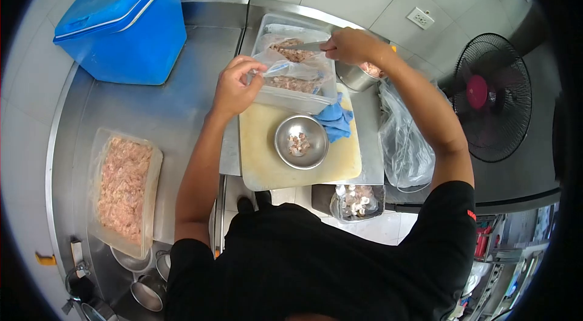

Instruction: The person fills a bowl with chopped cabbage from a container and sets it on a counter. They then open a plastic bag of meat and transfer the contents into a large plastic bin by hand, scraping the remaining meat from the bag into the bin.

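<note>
Clear plastic bag (296,67), edge pinched in left hand (237,85); knife (311,47), clasped in right hand (353,47), could tear it if tilted.

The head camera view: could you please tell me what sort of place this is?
Most likely a commercial kitchen or food-preparation room: it has a stainless-steel counter, a large cutting board, and a plastic tub of what looks like raw minced meat.

I record my bare left forearm (199,181) extended, left fingers (248,67) curled; bare right forearm (419,96) bent at the elbow (452,148), right fingers (335,43) clenched.
</note>
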Demonstrator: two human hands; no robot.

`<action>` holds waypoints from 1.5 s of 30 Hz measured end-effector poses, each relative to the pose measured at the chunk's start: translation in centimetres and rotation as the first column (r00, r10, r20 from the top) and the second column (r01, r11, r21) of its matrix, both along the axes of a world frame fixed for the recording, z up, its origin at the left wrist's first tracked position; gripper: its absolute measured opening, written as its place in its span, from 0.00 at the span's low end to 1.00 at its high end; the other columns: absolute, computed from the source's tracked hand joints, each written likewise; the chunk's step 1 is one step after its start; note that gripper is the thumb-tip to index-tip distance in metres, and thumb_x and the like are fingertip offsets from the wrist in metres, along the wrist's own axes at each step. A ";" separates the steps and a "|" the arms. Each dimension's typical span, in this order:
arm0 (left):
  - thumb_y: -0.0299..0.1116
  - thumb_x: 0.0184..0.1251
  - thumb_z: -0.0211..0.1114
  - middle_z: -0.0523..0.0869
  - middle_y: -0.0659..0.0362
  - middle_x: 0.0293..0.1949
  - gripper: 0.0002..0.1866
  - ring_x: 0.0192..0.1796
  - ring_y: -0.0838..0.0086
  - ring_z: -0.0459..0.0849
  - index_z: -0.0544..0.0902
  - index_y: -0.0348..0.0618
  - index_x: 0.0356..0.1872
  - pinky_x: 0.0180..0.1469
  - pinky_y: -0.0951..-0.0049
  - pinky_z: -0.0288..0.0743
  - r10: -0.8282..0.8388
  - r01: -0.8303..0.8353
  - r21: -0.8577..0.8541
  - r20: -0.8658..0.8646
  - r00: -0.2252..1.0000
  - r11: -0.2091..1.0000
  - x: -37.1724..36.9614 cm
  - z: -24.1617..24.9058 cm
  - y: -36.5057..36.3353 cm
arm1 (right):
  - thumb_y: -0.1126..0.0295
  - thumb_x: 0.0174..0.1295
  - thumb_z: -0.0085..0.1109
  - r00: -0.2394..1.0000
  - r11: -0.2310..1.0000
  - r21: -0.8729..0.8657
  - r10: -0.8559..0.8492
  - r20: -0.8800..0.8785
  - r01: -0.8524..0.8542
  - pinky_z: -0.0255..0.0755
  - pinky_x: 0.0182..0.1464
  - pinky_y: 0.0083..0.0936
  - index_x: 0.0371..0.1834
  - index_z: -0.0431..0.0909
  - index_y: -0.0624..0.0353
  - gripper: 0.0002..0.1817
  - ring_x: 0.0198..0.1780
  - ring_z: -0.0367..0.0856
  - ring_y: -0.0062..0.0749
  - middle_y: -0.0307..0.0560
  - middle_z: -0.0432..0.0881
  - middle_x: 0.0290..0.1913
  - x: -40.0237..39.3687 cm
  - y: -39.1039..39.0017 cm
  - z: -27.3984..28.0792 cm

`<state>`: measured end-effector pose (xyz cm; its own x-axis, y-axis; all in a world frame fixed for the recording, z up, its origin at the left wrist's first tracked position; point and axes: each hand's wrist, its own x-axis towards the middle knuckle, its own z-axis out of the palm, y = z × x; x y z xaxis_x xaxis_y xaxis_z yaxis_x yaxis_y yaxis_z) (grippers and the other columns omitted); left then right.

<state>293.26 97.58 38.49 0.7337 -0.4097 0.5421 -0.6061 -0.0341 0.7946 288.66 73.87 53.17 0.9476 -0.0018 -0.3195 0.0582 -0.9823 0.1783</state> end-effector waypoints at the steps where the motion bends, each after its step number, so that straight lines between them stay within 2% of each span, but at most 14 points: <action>1: 0.24 0.52 0.61 0.80 0.59 0.33 0.08 0.27 0.78 0.76 0.83 0.40 0.34 0.29 0.80 0.69 -0.006 0.006 -0.003 0.006 1.000 1.000 -0.1 0.1 0.1 | 0.58 0.56 0.50 0.998 0.998 0.062 -0.001 0.057 -0.003 0.72 0.44 0.35 0.48 0.80 0.42 0.17 0.40 0.80 0.45 0.48 0.82 0.37 -0.4 -1.4 -1.3; 4: 0.29 0.52 0.65 0.79 0.58 0.37 0.09 0.31 0.73 0.77 0.83 0.41 0.36 0.31 0.77 0.70 0.121 -0.124 0.031 0.081 0.989 0.992 -0.2 0.6 -0.1 | 0.59 0.57 0.50 0.991 0.994 0.112 -0.021 0.130 0.007 0.72 0.44 0.34 0.50 0.79 0.41 0.17 0.40 0.80 0.44 0.49 0.82 0.36 -2.9 -2.7 -1.7; 6: 0.34 0.52 0.69 0.78 0.55 0.44 0.16 0.44 0.66 0.76 0.81 0.42 0.43 0.47 0.69 0.69 0.202 -0.257 0.072 0.430 0.880 0.964 -0.2 2.1 -0.8 | 0.63 0.57 0.56 0.987 0.989 0.138 0.031 0.159 -0.053 0.70 0.39 0.32 0.50 0.78 0.50 0.17 0.34 0.79 0.42 0.54 0.81 0.32 -4.7 -3.7 -1.8; 9: 0.36 0.50 0.70 0.73 0.52 0.53 0.22 0.57 0.61 0.69 0.79 0.42 0.48 0.57 0.57 0.63 0.031 -0.216 0.193 0.674 0.738 0.957 -1.8 6.2 -4.0 | 0.60 0.60 0.56 0.968 0.960 0.264 0.028 0.251 -0.096 0.69 0.39 0.25 0.52 0.77 0.48 0.17 0.29 0.77 0.32 0.53 0.81 0.31 -8.8 -2.9 0.9; 18: 0.32 0.60 0.58 0.69 0.55 0.60 0.14 0.66 0.62 0.61 0.78 0.36 0.44 0.62 0.47 0.56 -0.361 -0.295 0.446 0.883 0.300 0.845 -3.0 7.3 -12.6 | 0.63 0.61 0.56 0.922 0.828 0.561 -0.224 0.316 0.009 0.71 0.41 0.25 0.53 0.76 0.54 0.17 0.33 0.80 0.41 0.55 0.81 0.40 -20.2 -4.4 1.4; 20: 0.31 0.61 0.57 0.68 0.55 0.61 0.13 0.67 0.61 0.60 0.79 0.35 0.44 0.62 0.47 0.56 -0.413 -0.284 0.514 0.842 0.347 0.809 -2.1 6.7 -12.8 | 0.68 0.58 0.59 0.915 0.828 0.554 -0.289 0.282 0.091 0.71 0.37 0.24 0.52 0.77 0.56 0.17 0.31 0.79 0.30 0.54 0.82 0.39 -22.9 -4.2 1.2; 21: 0.31 0.63 0.56 0.68 0.55 0.61 0.12 0.67 0.61 0.59 0.79 0.35 0.43 0.61 0.48 0.56 -0.452 -0.282 0.580 0.794 0.406 0.764 -1.5 6.0 -12.6 | 0.68 0.59 0.58 0.906 0.854 0.504 -0.306 0.292 0.126 0.72 0.38 0.25 0.52 0.76 0.54 0.17 0.32 0.81 0.43 0.54 0.80 0.40 -24.1 -4.0 1.3; 25: 0.31 0.64 0.56 0.67 0.54 0.62 0.14 0.68 0.58 0.58 0.77 0.36 0.48 0.61 0.49 0.57 -0.316 -0.340 0.511 0.814 0.488 0.790 1.3 3.6 -10.7 | 0.65 0.58 0.58 0.742 0.770 0.532 -0.576 0.343 0.352 0.73 0.40 0.29 0.51 0.77 0.53 0.17 0.37 0.81 0.46 0.54 0.79 0.42 -28.1 -7.5 -6.1; 32: 0.29 0.60 0.59 0.68 0.48 0.60 0.27 0.63 0.53 0.64 0.65 0.38 0.62 0.61 0.57 0.59 -0.058 -0.167 0.335 0.570 0.820 0.927 -2.3 2.4 -6.6 | 0.60 0.60 0.52 0.658 0.764 0.441 -0.638 0.401 0.472 0.72 0.44 0.44 0.60 0.69 0.42 0.22 0.41 0.78 0.55 0.60 0.79 0.39 -26.2 -15.3 -27.4; 40: 0.33 0.60 0.61 0.72 0.45 0.53 0.28 0.54 0.59 0.72 0.65 0.35 0.61 0.56 0.64 0.65 0.315 -0.365 0.195 0.247 0.917 0.910 -3.3 -1.3 0.0 | 0.67 0.58 0.49 0.585 0.676 0.234 -0.728 0.356 0.699 0.66 0.53 0.41 0.55 0.71 0.50 0.19 0.50 0.72 0.57 0.59 0.75 0.48 -17.3 -12.1 -22.1; 41: 0.33 0.60 0.61 0.72 0.45 0.53 0.28 0.54 0.59 0.72 0.65 0.35 0.61 0.56 0.64 0.65 0.330 -0.380 0.193 0.246 0.911 0.905 -3.1 -0.9 0.2 | 0.72 0.56 0.49 0.619 0.851 0.365 -0.525 0.584 0.378 0.66 0.53 0.40 0.50 0.73 0.55 0.17 0.51 0.72 0.56 0.60 0.74 0.48 -14.8 -12.0 -20.8; 42: 0.35 0.60 0.61 0.73 0.46 0.50 0.30 0.50 0.62 0.74 0.64 0.35 0.61 0.52 0.65 0.67 0.327 -0.295 0.274 -0.078 0.942 0.915 -3.1 -0.1 0.1 | 0.76 0.53 0.49 0.524 0.924 0.382 -0.325 0.788 -0.001 0.66 0.53 0.39 0.45 0.75 0.60 0.15 0.51 0.72 0.56 0.60 0.74 0.47 -12.2 -11.4 -19.2; 43: 0.38 0.60 0.62 0.75 0.47 0.47 0.31 0.46 0.65 0.77 0.63 0.35 0.62 0.49 0.67 0.70 0.310 -0.188 0.316 -0.396 0.864 0.930 -3.1 0.4 -0.2 | 0.78 0.51 0.49 0.539 0.893 0.420 -0.278 0.795 -0.159 0.67 0.52 0.38 0.40 0.76 0.63 0.12 0.50 0.72 0.55 0.60 0.75 0.46 -9.6 -9.3 -16.5; 45: 0.38 0.60 0.62 0.76 0.48 0.44 0.31 0.41 0.67 0.79 0.63 0.35 0.61 0.45 0.68 0.71 0.284 -0.157 0.271 -0.535 0.795 0.950 -2.3 0.3 -2.1 | 0.80 0.49 0.50 0.595 0.781 0.474 -0.168 0.786 -0.406 0.69 0.50 0.37 0.34 0.76 0.66 0.09 0.47 0.74 0.54 0.60 0.77 0.43 -3.7 -5.2 -13.7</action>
<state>291.00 95.53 38.80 0.9652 -0.2519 -0.0702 -0.0115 -0.3091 0.9510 284.95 68.67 39.44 0.7861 0.0313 0.6173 0.3097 -0.8843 -0.3495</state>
